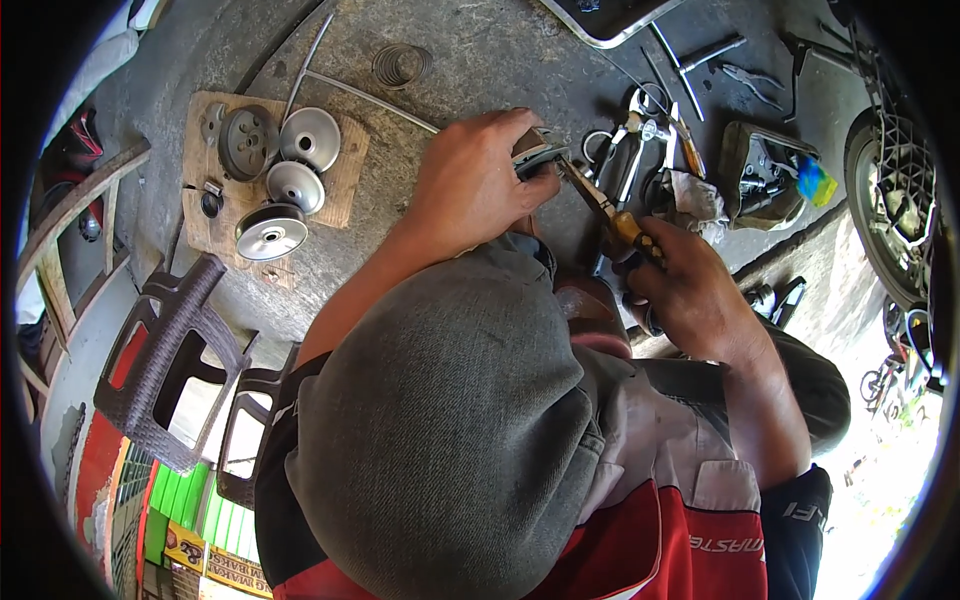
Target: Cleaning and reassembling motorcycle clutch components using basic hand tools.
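Note:
My left hand [475, 180] grips a small curved metal part [540, 155] and holds it just above the concrete floor [480, 50]. My right hand [690, 285] is closed on the yellow-and-black handles of a pair of pliers [610, 215]. The plier jaws reach up-left and meet the metal part at my left fingertips. My knees in grey trousers [450, 420] fill the lower middle and hide the ground beneath the hands.
A wooden board [345, 175] at upper left carries several round metal pulley discs [310, 138]. A coil spring [402, 65] lies beyond it. Loose pliers and hand tools [640, 140] lie right of the hands, with a rag [700, 200]. A motorcycle wheel [895, 210] stands far right; dark plastic stools [160, 360] at left.

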A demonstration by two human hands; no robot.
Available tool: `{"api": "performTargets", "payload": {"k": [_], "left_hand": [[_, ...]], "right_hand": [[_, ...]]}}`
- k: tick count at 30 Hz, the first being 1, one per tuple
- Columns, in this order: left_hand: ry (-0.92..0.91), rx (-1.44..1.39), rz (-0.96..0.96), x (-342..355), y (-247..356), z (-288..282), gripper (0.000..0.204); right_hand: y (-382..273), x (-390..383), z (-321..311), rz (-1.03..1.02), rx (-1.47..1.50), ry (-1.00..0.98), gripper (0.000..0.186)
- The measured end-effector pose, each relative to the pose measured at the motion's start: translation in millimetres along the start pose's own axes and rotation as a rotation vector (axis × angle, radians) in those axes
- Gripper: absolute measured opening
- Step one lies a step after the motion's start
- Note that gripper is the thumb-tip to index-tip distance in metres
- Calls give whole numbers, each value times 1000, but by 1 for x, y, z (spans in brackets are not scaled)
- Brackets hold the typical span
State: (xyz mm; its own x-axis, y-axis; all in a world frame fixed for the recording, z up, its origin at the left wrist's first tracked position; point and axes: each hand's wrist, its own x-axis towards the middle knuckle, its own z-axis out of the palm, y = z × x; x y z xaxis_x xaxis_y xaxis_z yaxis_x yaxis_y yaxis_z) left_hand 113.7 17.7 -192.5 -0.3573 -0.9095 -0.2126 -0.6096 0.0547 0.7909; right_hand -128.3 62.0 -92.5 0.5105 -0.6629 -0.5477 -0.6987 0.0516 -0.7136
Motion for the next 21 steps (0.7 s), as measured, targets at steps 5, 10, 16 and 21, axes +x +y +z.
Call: {"api": "performTargets", "payload": {"k": [5,10,16,21], "left_hand": [[-24,-12,12,1,-1,3,34],[-71,-43,-29,-2,-3,6,31],[-91,-23,-29,-7,-9,11,30],[-74,-369,-180,-5,-14,24,29]], "right_hand": [[5,3,-2,122,163,-21,28],[12,7,8,297,176,-34,26],[31,1,22,389,250,35,27],[102,-8,23,500,607,146,49]]}}
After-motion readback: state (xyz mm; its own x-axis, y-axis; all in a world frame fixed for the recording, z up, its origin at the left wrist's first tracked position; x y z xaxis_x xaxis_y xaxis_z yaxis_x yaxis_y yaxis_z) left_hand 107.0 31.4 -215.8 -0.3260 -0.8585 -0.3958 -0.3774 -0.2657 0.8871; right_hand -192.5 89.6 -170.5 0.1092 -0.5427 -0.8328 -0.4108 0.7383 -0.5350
